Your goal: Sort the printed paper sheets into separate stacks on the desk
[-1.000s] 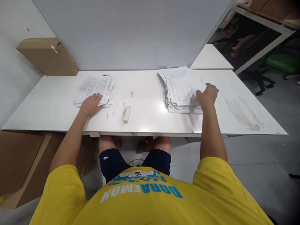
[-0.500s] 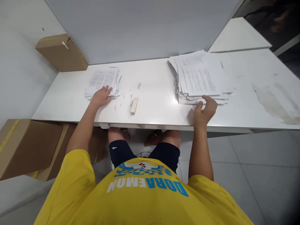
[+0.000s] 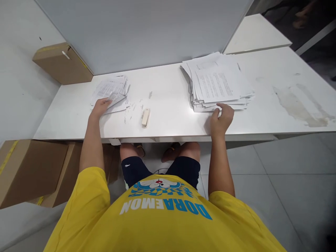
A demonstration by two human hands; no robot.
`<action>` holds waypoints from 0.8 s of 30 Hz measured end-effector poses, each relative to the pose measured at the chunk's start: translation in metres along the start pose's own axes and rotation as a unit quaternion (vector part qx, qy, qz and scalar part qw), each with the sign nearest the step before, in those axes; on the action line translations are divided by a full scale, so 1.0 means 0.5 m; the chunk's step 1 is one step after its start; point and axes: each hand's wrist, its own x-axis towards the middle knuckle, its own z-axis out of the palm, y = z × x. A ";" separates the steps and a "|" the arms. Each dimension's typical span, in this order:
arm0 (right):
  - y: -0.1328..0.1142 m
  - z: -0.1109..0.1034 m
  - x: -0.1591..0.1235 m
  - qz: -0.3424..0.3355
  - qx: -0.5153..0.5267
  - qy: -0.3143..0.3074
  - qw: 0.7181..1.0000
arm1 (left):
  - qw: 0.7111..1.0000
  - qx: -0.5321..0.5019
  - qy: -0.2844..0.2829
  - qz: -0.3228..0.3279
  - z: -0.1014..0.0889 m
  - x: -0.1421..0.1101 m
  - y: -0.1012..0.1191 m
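My left hand [image 3: 99, 107] is closed on the near edge of a sheet of paper [image 3: 115, 99], which bends up from the top of the smaller paper stack [image 3: 106, 87] on the left. Printed pages show beneath the lifted sheet. On the right, my right hand [image 3: 222, 119] rests by the front edge of a thicker, uneven paper stack [image 3: 214, 82]. Its fingers are loosely curled, thumb and forefinger apart, with nothing between them. A cream stapler [image 3: 145, 117] lies on the white table [image 3: 168, 105] between the two stacks.
A cardboard box [image 3: 64, 64] stands at the table's back left corner, against a grey panel [image 3: 144, 31]. More cardboard boxes [image 3: 31, 168] sit below the table on the left. Stains mark the tabletop at the right. A person's hand [image 3: 301, 19] shows at the far upper right.
My left hand lay flat on the smaller stack before; now it grips a sheet and curls its near edge up. My right hand keeps its place by the thicker stack. The view has shifted slightly.
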 end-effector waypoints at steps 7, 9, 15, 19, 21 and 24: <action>-0.006 -0.001 0.004 0.031 -0.009 -0.014 0.999 | 0.983 -0.167 0.049 -0.056 0.016 -0.006 -0.009; -0.009 -0.002 0.005 0.038 -0.018 -0.019 0.999 | 0.976 -0.200 0.060 -0.055 0.020 -0.005 -0.012; -0.015 -0.006 0.008 0.055 -0.008 -0.030 0.998 | 0.967 -0.229 0.098 -0.057 0.031 -0.010 -0.017; -0.010 -0.010 0.006 0.076 -0.002 -0.029 0.997 | 0.974 -0.197 0.100 -0.050 0.032 -0.031 -0.008; -0.007 -0.011 0.005 0.084 -0.006 -0.020 0.996 | 0.983 -0.160 0.083 -0.044 0.035 -0.043 -0.002; -0.007 -0.011 0.004 0.087 -0.007 -0.012 0.996 | 0.994 -0.094 0.052 -0.007 0.042 -0.059 0.008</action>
